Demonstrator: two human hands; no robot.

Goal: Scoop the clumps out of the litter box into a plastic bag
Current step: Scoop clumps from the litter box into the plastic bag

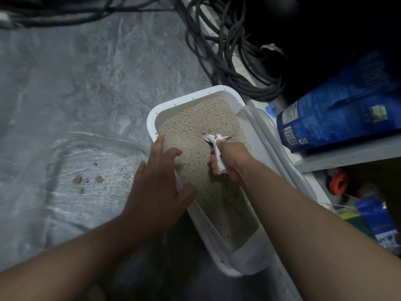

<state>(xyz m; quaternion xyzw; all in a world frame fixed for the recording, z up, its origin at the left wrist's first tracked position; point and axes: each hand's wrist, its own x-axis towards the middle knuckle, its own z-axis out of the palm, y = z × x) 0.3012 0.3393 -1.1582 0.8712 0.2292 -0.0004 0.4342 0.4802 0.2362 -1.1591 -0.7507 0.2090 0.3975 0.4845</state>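
The right hand (227, 164) has its grip clamped on the white scoop (217, 148) in the litter box (171, 103); the left hand (158, 181), fingers apart, rests on its left rim, near the plastic bag (86, 170) holding clumps (86, 180).

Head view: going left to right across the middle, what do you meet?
Clumps on the clear plastic bag → left hand on the litter box rim → right hand gripping the white scoop → blue bag.

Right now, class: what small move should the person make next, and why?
Probably lift the white scoop and carry it left to the plastic bag. The right hand grips it, head dug into litter; clumps already lie on the bag.
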